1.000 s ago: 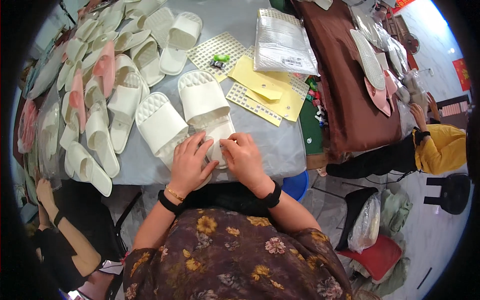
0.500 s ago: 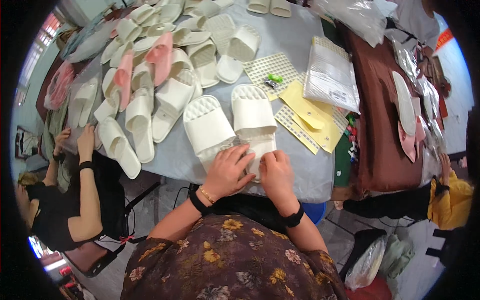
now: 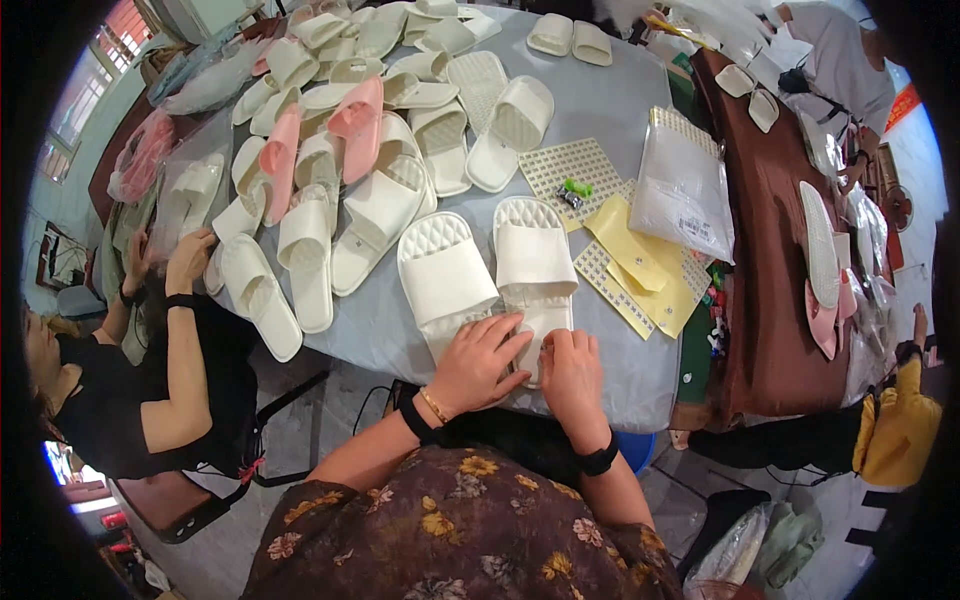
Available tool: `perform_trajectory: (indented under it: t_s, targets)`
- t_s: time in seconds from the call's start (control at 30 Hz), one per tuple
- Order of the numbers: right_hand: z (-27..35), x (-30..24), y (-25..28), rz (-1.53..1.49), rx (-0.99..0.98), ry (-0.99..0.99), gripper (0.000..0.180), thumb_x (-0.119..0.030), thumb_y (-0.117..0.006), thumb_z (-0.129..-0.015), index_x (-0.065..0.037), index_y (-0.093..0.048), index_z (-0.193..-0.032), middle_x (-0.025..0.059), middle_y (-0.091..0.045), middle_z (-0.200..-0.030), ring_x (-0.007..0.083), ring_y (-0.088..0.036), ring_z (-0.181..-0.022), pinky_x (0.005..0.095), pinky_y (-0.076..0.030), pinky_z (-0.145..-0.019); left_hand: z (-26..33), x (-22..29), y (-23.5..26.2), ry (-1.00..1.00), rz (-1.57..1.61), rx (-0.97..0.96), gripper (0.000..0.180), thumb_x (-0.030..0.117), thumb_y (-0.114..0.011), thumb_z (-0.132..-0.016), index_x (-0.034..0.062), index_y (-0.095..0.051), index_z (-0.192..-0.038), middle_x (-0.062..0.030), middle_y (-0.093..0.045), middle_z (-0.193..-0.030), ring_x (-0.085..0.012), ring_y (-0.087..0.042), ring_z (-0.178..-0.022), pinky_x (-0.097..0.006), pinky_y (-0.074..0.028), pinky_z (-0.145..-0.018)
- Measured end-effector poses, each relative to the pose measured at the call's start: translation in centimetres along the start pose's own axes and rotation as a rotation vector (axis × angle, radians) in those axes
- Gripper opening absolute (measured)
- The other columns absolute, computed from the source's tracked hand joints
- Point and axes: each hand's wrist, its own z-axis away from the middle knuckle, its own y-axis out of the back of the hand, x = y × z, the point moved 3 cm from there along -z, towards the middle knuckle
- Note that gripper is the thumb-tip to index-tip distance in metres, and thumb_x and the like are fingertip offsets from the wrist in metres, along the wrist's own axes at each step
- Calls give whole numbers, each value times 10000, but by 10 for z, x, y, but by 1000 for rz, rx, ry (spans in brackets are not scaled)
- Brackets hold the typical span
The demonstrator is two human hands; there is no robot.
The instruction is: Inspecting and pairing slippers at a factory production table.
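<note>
Table with a shiny grey plastic cover (image 3: 620, 100), centre to top of frame. Big heap of cream-white moulded slippers (image 3: 380, 200) at upper left, a few pink ones (image 3: 362, 125) mixed in. Flat silver-white padded pouch (image 3: 680, 190), right of centre. Cream paper sticker sheets with rows of small dark marks (image 3: 570, 165), plus yellow backing paper (image 3: 625, 245), just left of and below it.

Work pair at frame centre: left cream-white slipper with wide smooth strap (image 3: 450, 285), and matching right slipper (image 3: 537, 260) beside it. Both soles down, quilted toe ends toward top of frame, heels toward the wearer at the bottom. Right slipper's long axis is near vertical; left one tilts, toe leaning upper left.

Left hand (image 3: 480, 360): fingers spread across both footbeds, tips on the right slipper. Right hand (image 3: 573, 375): curled, thumb and index drawn together at that footbed; anything pinched is too small to tell.

Step in hand, my read: fine fingertip work on the right footbed, below the strap. Next move likely calls for left hand bracing, right fingertips placing lightly and precisely.
</note>
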Motion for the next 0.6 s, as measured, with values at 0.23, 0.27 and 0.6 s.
perform_trajectory:
  t_s: [0.23, 0.27, 0.6]
  targets:
    - [0, 1, 1, 21, -61, -21, 146, -51, -665, -796, -59, -593, -922, 148, -593, -888, 361, -545, -840, 457, -451, -731, -1, 2, 3, 2, 19, -12, 509, 341, -714, -820, 89, -596, -1246, -132, -535, -1352, -312, -516, -1218, -426, -405, -998]
    - [0, 1, 2, 28, -50, -26, 146, -51, -665, -796, -59, -593, -922, 148, -593, -888, 361, -545, -840, 457, -451, -731, 0, 2, 3, -10, 22, -10, 509, 341, -714, -820, 89, -596, -1246, -132, -535, -1352, -312, -516, -1218, -426, -405, -998]
    - [10, 4, 0, -56, 50, 19, 91, -53, -663, -810, -61, -612, -885, 134, -581, -848, 351, -544, -834, 435, -458, -728, 3, 3, 0, -6, 19, -14, 500, 351, -702, -830, 91, -600, -1244, -137, -540, -1342, -321, -514, -1216, -433, -400, -996]
